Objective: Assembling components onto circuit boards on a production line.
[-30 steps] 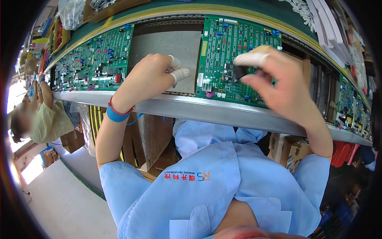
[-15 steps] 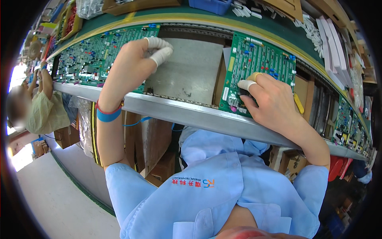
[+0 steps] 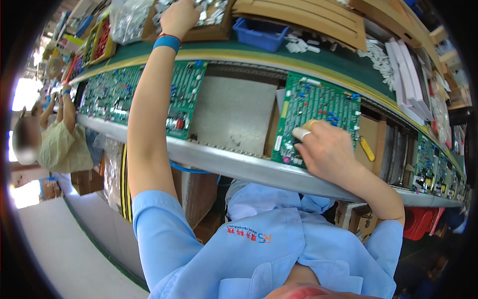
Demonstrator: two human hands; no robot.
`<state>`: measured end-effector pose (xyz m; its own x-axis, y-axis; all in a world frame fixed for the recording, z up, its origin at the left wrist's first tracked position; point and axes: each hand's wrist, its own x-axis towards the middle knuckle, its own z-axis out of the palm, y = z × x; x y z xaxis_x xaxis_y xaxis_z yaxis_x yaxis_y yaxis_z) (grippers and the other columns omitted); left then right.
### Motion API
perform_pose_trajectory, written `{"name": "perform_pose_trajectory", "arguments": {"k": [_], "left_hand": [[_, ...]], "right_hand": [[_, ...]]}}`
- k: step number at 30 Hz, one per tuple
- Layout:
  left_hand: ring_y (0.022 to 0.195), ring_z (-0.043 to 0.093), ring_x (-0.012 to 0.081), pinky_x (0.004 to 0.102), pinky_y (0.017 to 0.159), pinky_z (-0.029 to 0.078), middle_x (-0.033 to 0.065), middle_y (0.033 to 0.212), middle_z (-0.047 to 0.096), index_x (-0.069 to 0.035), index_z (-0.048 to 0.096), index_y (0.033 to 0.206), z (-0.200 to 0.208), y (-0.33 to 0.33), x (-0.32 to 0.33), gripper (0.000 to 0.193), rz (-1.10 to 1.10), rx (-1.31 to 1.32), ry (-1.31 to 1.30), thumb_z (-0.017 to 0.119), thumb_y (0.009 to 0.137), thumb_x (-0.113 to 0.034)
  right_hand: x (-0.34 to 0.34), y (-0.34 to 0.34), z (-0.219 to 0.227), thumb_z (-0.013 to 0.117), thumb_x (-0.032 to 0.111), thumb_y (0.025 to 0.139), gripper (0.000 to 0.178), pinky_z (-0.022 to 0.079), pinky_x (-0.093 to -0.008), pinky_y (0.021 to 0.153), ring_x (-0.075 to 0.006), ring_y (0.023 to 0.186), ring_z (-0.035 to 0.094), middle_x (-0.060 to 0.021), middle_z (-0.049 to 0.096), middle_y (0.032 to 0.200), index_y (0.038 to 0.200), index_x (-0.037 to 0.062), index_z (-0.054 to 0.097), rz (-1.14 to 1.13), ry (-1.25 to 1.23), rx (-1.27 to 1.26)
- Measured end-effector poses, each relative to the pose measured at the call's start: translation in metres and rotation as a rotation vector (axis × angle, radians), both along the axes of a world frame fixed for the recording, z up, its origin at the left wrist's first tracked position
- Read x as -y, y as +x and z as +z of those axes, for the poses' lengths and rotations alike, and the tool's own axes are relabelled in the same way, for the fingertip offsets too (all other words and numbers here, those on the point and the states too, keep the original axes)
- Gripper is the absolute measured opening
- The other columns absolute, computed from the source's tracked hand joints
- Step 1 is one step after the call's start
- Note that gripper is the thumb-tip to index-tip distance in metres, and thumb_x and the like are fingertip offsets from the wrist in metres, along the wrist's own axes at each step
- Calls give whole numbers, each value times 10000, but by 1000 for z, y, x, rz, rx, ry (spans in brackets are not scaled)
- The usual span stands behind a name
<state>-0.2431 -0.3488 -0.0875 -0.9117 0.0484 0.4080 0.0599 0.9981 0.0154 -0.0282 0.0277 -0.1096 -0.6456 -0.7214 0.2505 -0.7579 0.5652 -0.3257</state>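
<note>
My left hand [image 3: 179, 19] is stretched far forward over a cardboard box [image 3: 228, 21] that holds many small grey and white parts. Its fingers are mostly hidden at the picture's upper edge, so their grip does not show. On the right, a green circuit board [image 3: 318, 99] with blue, red and white components lies across the rails. Over this board's near part my right hand [image 3: 326, 152] is bent, with pale covers on fingertips. Its thumb and fingers close around a small dark piece against the board, too covered to name.
Another group of green boards [image 3: 114, 92] lies on the line to the left, beside a grey metal plate [image 3: 231, 114]. A blue bin [image 3: 261, 34], white parts [image 3: 378, 62] and a yellow-handled tool [image 3: 367, 148] are around. A co-worker [image 3: 62, 134] sits far left.
My left hand has moved from above the metal plate forward to the cardboard box. The right hand stays at the same place on the board. The view has tilted slightly upward.
</note>
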Motion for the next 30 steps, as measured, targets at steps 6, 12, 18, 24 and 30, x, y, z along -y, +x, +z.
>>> {"name": "perform_pose_trajectory", "arguments": {"k": [6, 12, 18, 24, 30], "left_hand": [[986, 651, 359, 460, 828, 516, 207, 1081, 663, -60, 694, 1013, 0, -25, -12, 423, 345, 342, -143, 684, 777, -411], [1030, 625, 384, 441, 857, 502, 236, 1090, 650, -24, 675, 1034, 18, -33, -17, 452, 364, 493, -55, 625, 711, -338], [976, 616, 423, 472, 852, 481, 265, 1012, 652, 6, 655, 972, 16, -14, -19, 378, 257, 212, 28, 547, 729, -263], [911, 635, 376, 431, 813, 482, 208, 906, 676, -15, 632, 974, 12, 9, -17, 272, 46, 165, 383, 572, 771, -187], [862, 679, 245, 330, 767, 506, 182, 969, 692, -15, 609, 1178, 16, 49, -17, 325, -192, 85, 541, 591, 869, -115]], "right_hand": [[-18, -31, 30, 743, 252, 726, 310, 501, -348, 591, -231, 734, 621, -71, 603, 855, 975, 83, 665, -38, -68, -46], [-46, -182, 108, 627, 199, 821, 248, 484, -416, 850, -326, 993, 616, -150, 653, 1070, 1025, 66, 673, -549, -65, -312], [-101, -346, 110, 689, 210, 724, 387, 497, -403, 845, -330, 984, 631, -196, 662, 1054, 1084, 69, 664, -761, -2, -165], [-112, -490, 56, 637, 132, 740, 356, 476, -429, 859, -384, 1029, 600, -243, 651, 1045, 1083, 39, 641, -442, -10, -169], [-86, -487, 71, 661, 53, 718, 234, 499, -354, 688, -252, 855, 615, -167, 655, 924, 951, 29, 653, -493, -81, 67]]}}
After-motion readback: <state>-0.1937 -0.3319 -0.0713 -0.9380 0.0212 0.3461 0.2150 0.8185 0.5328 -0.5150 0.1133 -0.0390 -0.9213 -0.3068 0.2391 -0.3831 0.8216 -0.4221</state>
